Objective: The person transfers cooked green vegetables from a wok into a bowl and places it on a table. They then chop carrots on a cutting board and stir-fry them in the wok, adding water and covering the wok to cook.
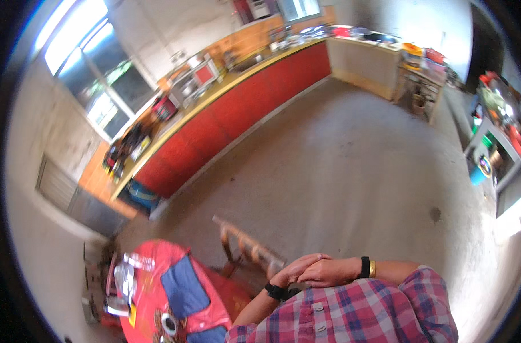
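Hands folded beside a red-covered table (163, 248), as I see them from within the room; the table serves as landmark, and sides are the person's own. Just right of the table, before a plaid shirt (352, 311), the left hand (287, 274) and the right hand (324, 273) rest against each other. Their fingers overlap where they meet: those that show lie close together, but I cannot tell how the covered ones are placed. A black wristband (279, 292) encircles the left wrist; the right carries a black strap (365, 267) and a gold-coloured bangle (372, 268).

The wooden stool (250, 247), the thing nearest the hands, stands at the table's far right side, one end close to the left hand; I cannot tell whether it touches the table.

On the table lie a dark blue cloth (185, 287), with clear plastic items (125, 278) to its left and a cup (169, 324) on its nearer side. Beyond the table, a red-fronted counter (232, 114) extends along the wall beneath a window (109, 80). Well to the right of the table stands a shelf (507, 143), with a blue bucket (479, 172) beside it.
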A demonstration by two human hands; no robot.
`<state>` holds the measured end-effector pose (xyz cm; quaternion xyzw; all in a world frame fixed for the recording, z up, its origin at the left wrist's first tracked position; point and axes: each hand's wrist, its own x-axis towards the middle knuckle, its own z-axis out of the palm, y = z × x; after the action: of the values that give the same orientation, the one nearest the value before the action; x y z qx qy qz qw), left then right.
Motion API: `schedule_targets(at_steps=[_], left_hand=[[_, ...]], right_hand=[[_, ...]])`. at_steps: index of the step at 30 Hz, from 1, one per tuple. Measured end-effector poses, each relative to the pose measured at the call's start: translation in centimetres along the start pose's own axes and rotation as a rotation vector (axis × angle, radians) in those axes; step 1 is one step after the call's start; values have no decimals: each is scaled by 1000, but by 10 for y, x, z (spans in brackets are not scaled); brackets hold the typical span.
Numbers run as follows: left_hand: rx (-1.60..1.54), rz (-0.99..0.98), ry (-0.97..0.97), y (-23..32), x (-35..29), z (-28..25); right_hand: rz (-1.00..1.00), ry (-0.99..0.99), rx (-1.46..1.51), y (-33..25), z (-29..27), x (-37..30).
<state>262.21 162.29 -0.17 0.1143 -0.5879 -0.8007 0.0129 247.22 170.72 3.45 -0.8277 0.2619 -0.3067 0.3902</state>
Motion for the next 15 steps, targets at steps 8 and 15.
schedule_targets(at_steps=[8, 15], left_hand=[[-135, -303, 314, 47, 196, -90], [-327, -157, 459, 87, 344, -230]], right_hand=[[447, 576, -146, 58, -180, -132], [723, 750, -251, 136, -326, -194]])
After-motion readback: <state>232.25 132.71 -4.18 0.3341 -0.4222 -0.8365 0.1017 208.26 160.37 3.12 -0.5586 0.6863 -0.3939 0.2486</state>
